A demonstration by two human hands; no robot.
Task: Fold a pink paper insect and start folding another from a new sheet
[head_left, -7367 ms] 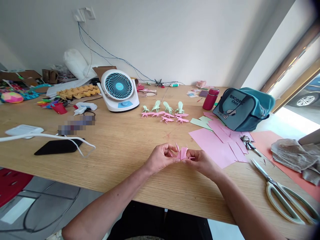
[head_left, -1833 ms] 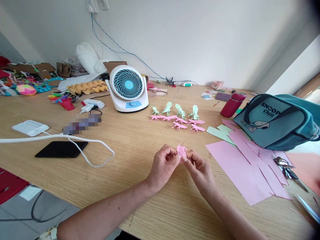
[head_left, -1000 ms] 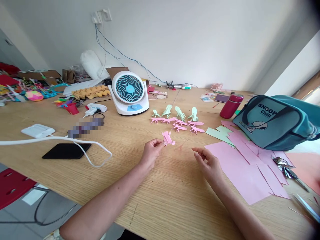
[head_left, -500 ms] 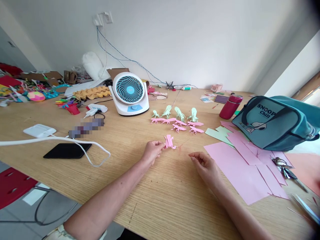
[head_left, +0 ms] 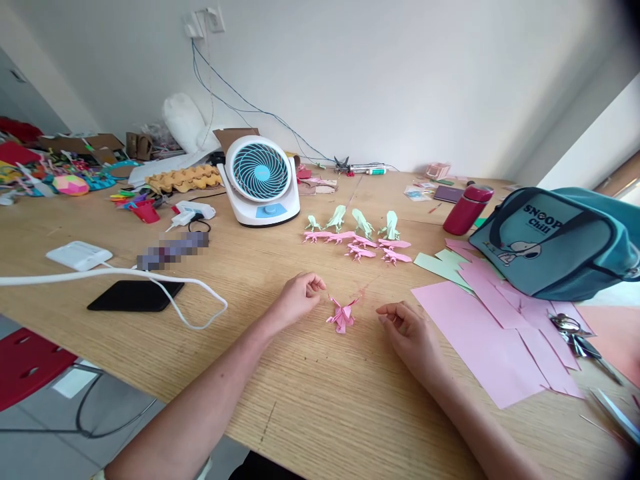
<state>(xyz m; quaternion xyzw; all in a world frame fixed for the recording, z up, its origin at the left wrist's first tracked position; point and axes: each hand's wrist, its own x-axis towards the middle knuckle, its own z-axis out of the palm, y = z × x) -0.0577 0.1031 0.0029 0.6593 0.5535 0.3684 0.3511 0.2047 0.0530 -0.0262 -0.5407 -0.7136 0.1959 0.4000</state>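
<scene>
My left hand is closed in a pinch on a thin limb of a pink origami insect. The insect hangs or rests just right of those fingertips, its folded body pointing toward me and its thin limbs away. Whether it touches the table cannot be told. To the right of it, my right hand lies on the table with fingers loosely curled, thumb and fingertips apart, nothing visible in it. Beyond both hands stand several finished pink paper insects, with several pale green ones in a row behind them.
Pink paper sheets and green strips lie on the right, beside keys and scissors. A teal bag and red bottle stand behind. At left are a fan, a black phone-like slab and a white cable.
The pink insect has swung round, its body now nearer to me. My left hand has shifted slightly left and up, still pinching it. My right hand has hardly moved.
</scene>
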